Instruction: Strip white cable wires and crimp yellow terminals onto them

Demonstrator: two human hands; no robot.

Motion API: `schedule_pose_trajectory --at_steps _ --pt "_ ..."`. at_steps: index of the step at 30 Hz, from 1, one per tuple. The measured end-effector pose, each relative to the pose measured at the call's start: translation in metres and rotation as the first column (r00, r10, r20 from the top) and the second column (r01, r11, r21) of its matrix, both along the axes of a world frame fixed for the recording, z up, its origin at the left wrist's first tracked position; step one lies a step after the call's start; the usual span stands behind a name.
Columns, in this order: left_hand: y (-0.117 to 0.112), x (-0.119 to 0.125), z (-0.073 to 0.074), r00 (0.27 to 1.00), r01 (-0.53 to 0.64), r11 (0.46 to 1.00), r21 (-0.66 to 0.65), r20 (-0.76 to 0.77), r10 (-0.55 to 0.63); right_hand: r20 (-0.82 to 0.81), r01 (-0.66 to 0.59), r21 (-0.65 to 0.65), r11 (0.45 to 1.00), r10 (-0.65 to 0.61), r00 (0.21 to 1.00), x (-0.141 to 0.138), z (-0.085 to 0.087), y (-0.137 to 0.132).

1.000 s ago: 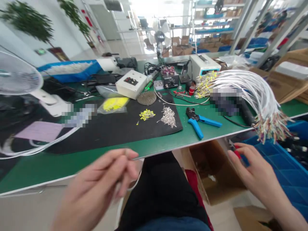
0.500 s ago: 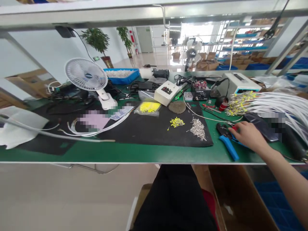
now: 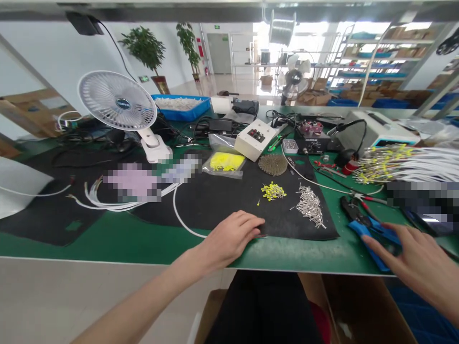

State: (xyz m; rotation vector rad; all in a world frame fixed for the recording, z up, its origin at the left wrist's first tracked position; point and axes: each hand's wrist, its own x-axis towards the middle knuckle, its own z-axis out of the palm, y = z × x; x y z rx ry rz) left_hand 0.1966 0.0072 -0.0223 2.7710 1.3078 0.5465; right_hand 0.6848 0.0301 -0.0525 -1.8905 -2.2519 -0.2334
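My left hand (image 3: 234, 235) is closed around a white cable (image 3: 184, 224) at the front edge of the black mat. Thin wire ends show just past its fingertips. Over the blue-handled crimping pliers (image 3: 369, 229), which lie on the green bench, my right hand (image 3: 421, 253) is spread, thumb at one handle and fingers by the other. Red-handled cutters (image 3: 369, 198) lie just behind the pliers. Between the hands, on the mat, are a pile of yellow-ended terminals (image 3: 273, 191) and a pile of bare silver terminals (image 3: 310, 206).
A white fan (image 3: 118, 102) stands at left beside more white cables (image 3: 118, 206). A bag of yellow parts (image 3: 226, 162), a beige switch box (image 3: 255, 138) and a round bristly pad (image 3: 272, 164) sit mid-bench. Bundled white cables (image 3: 423, 165) fill the right side.
My left hand has come into view holding a white cable. My right hand has moved off the red-handled cutters towards the crimping pliers' handles, its fingers spreading. The view has shifted.
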Motion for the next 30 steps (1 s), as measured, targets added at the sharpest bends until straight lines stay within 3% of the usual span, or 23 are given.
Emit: schedule_pose_trajectory --at_steps 4,9,12,16,21,24,25,26,28,29,30 --pt "0.043 -0.014 0.014 0.999 -0.005 1.0 -0.002 -0.054 0.005 0.07 -0.028 -0.013 1.0 0.029 0.997 -0.001 -0.013 -0.004" --pt "0.081 -0.012 0.022 0.974 0.16 0.987 0.024 -0.164 -0.154 -0.053 0.004 -0.06 0.998 -0.007 0.999 -0.025 0.001 -0.008" --pt "0.089 -0.012 0.019 0.969 0.185 0.981 0.062 -0.179 -0.172 -0.191 0.05 -0.148 0.988 -0.078 0.978 -0.038 0.014 -0.011" --pt "0.093 -0.017 0.01 0.971 0.186 0.977 0.1 -0.172 -0.167 -0.285 0.12 -0.173 0.978 -0.166 0.944 -0.048 0.027 -0.016" --pt "0.092 -0.025 -0.004 0.997 0.041 0.998 0.052 -0.065 -0.037 -0.521 0.136 -0.298 0.945 -0.281 0.806 -0.048 0.047 -0.025" --pt "0.084 -0.029 -0.007 0.994 -0.078 0.997 -0.011 0.074 0.078 -0.678 0.054 -0.406 0.912 -0.341 0.651 -0.043 0.062 -0.036" --pt "0.08 -0.029 -0.008 0.984 -0.119 0.992 -0.042 0.13 0.124 -0.731 0.022 -0.43 0.902 -0.363 0.577 -0.042 0.067 -0.042" --pt "0.077 -0.029 -0.008 0.967 -0.158 0.984 -0.076 0.19 0.17 -0.8 -0.024 -0.45 0.893 -0.391 0.455 -0.043 0.071 -0.049" --pt "0.071 -0.028 -0.009 0.915 -0.217 0.966 -0.139 0.317 0.251 -0.896 -0.191 -0.442 0.876 -0.441 0.05 -0.049 0.078 -0.063" --pt "0.068 -0.027 -0.011 0.882 -0.242 0.958 -0.155 0.377 0.283 -0.868 -0.299 -0.391 0.871 -0.456 -0.195 -0.054 0.08 -0.07" --pt "0.066 -0.025 -0.013 0.85 -0.264 0.951 -0.16 0.427 0.308 -0.794 -0.396 -0.311 0.864 -0.466 -0.392 -0.061 0.082 -0.075"
